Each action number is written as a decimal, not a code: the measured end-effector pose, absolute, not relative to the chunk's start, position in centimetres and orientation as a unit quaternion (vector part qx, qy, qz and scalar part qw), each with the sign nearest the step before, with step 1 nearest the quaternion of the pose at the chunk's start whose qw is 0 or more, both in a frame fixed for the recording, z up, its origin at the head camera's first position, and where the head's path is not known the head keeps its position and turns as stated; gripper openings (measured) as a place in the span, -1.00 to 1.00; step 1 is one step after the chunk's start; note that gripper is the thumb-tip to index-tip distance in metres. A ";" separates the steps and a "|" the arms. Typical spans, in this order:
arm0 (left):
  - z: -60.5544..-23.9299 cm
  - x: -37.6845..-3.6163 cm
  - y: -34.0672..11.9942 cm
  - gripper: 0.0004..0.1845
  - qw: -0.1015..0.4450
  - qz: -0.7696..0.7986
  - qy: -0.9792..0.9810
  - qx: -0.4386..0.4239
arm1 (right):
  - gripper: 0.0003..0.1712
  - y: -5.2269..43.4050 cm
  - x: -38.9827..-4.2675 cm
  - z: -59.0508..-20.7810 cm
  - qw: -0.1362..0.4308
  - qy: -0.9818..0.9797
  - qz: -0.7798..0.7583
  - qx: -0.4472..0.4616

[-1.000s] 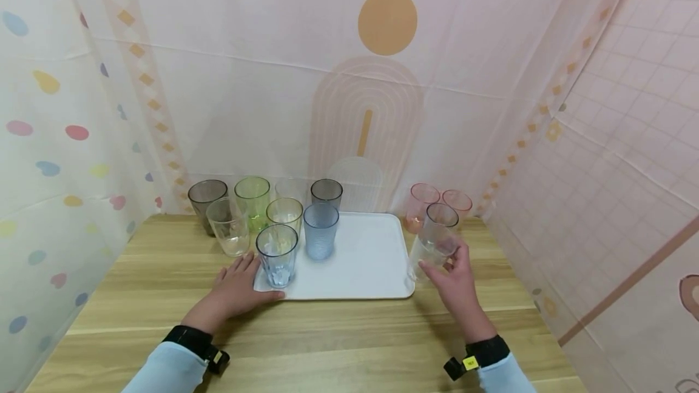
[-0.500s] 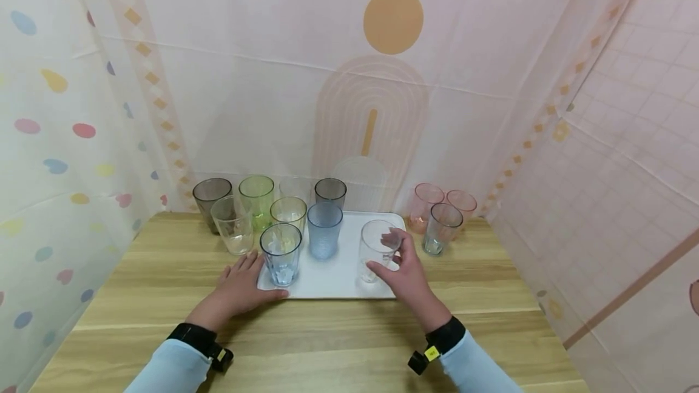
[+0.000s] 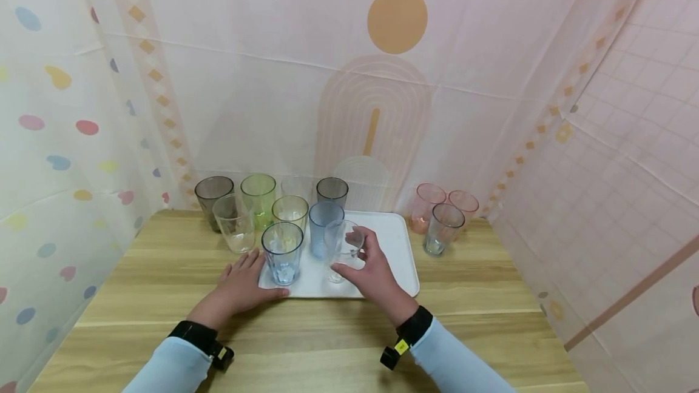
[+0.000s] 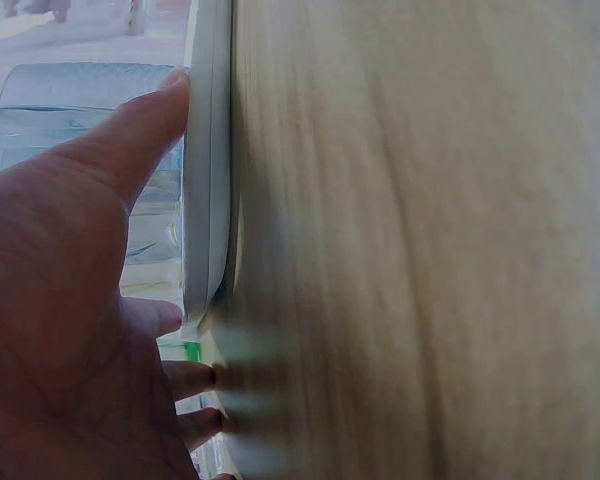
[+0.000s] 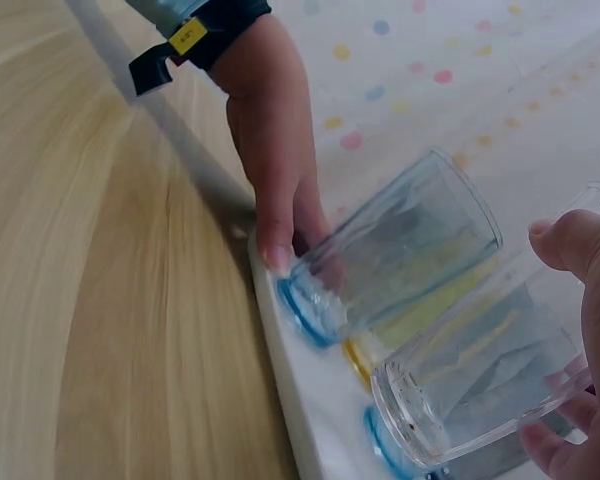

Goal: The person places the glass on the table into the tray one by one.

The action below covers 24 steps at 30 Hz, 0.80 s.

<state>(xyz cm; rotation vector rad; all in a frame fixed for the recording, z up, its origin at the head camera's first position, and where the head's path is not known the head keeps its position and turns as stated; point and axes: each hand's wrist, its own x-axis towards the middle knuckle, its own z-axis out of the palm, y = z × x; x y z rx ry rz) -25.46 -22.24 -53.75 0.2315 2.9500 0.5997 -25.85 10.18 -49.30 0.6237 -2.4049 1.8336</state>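
See-through glass cup [image 3: 342,246], empty, upright, held just above white tray [image 3: 394,246] by curled right hand [image 3: 373,276]. Left hand [image 3: 240,287] flat and open, thumb on tray's edge beside light blue cup [image 3: 281,252].

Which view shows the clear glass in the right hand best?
The right wrist view: the clear glass fills the frame close up, thumb and fingers curled round it above the white tray. The head view shows it small, partly behind the right hand. The left wrist view misses it.

Clear glossy tumbler [image 3: 342,247], matt wood-grain table [image 3: 306,344]
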 end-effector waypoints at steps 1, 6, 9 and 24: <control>-53.8 -25.5 -22.3 0.41 0.062 0.198 0.975 0.076 | -0.01 9.9 -25.9 -49.2 0.027 -0.777 0.594 0.206; -53.9 -25.5 -22.3 0.41 0.062 0.198 0.975 0.075 | 0.00 8.8 -26.1 -49.0 0.026 -0.781 0.586 0.215; -53.8 -25.3 -22.3 0.41 0.062 0.199 0.975 0.076 | 0.00 8.3 -26.2 -49.1 0.025 -0.782 0.584 0.216; -53.6 -25.3 -22.3 0.40 0.064 0.196 0.975 0.079 | -0.05 6.9 -26.1 -50.5 0.009 -0.785 0.587 0.198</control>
